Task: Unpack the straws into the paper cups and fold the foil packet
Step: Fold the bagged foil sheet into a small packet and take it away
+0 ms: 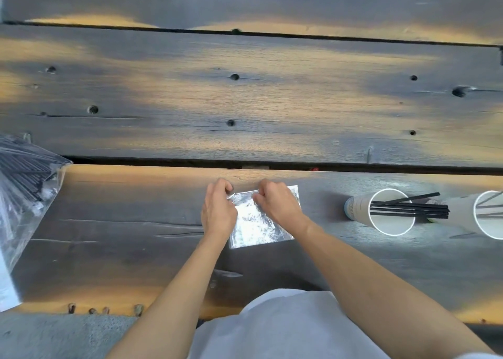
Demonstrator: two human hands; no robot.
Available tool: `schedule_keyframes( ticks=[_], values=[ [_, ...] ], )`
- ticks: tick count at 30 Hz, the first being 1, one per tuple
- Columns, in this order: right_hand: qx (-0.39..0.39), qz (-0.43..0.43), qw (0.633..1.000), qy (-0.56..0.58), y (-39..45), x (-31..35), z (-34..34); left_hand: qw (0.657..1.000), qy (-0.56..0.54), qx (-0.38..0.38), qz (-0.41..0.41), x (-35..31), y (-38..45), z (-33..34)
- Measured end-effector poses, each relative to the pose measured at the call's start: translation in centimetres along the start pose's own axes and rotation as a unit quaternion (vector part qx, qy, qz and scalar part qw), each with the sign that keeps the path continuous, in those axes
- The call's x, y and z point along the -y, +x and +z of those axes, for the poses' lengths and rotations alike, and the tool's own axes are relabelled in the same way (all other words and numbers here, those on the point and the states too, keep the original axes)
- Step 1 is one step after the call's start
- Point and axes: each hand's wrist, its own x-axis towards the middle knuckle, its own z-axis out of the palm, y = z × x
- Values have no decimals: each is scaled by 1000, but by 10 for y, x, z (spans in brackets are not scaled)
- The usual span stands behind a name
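I see the foil packet lying flat on the wooden counter, near its front edge. My left hand and right hand both pinch its far edge with curled fingers. To the right stand two paper cups holding black straws.

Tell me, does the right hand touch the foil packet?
Touching. The head view shows the right hand with fingers curled onto the top edge of the foil packet.

The right edge cuts off the second paper cup; the left edge cuts off the straw bag.
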Motion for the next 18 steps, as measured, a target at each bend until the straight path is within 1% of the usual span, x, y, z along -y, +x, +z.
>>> schedule_keyframes(
  ticks=[2, 4, 11, 14, 18],
  values=[
    [0, 10, 1000, 4, 3, 1, 0, 998, 5, 24, 52, -10, 2, 4],
    [0, 17, 1000, 1, 6, 2, 0, 996, 5, 53, 72, -18, 5, 10],
    [8, 65, 998, -6, 12, 7, -2, 998, -44, 48, -25, -24, 15, 12],
    [11, 95, 995, 24, 18, 9, -5, 995, -55, 44, -78, -26, 20, 7],
    [27, 138, 988, 62, 26, 2, -13, 991, -77, 47, -102, -25, 23, 4]
  ],
)
